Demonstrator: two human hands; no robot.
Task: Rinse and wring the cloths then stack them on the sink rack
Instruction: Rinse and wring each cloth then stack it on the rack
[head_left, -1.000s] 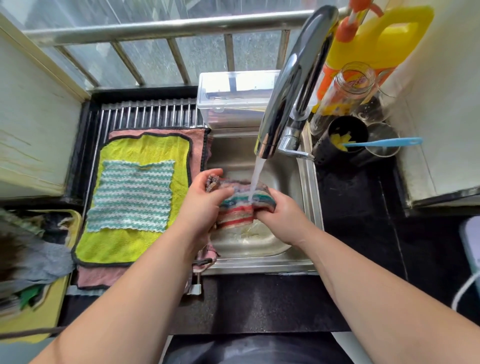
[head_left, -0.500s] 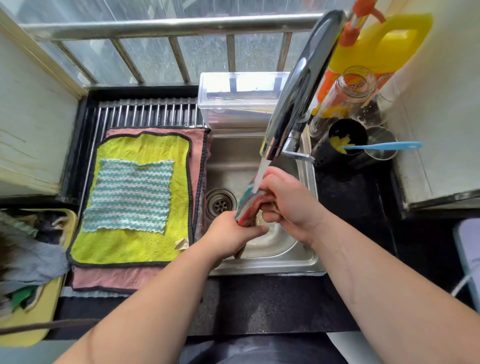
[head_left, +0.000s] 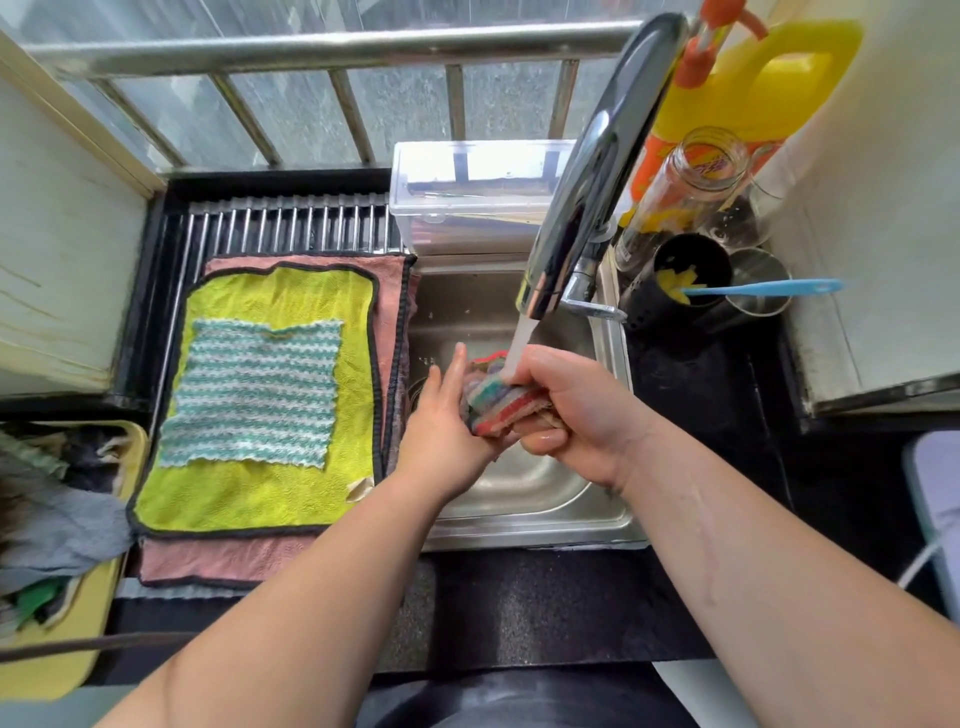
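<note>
Twist released, the left hand (head_left: 441, 415) lies straight-fingered against the striped cloth (head_left: 493, 402) the right hand (head_left: 582, 410) grips under the tap (head_left: 587, 197): rinsing again.

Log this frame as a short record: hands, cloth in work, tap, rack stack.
left hand: fingers straight, pressed flat against the multicolour cloth
right hand: grips the multicolour cloth
tap: running; water falls on the cloth, over the sink
rack: teal striped cloth on yellow cloth on pink cloth, laid flat
stage: rinsing; multicolour cloth not yet on the rack
</note>
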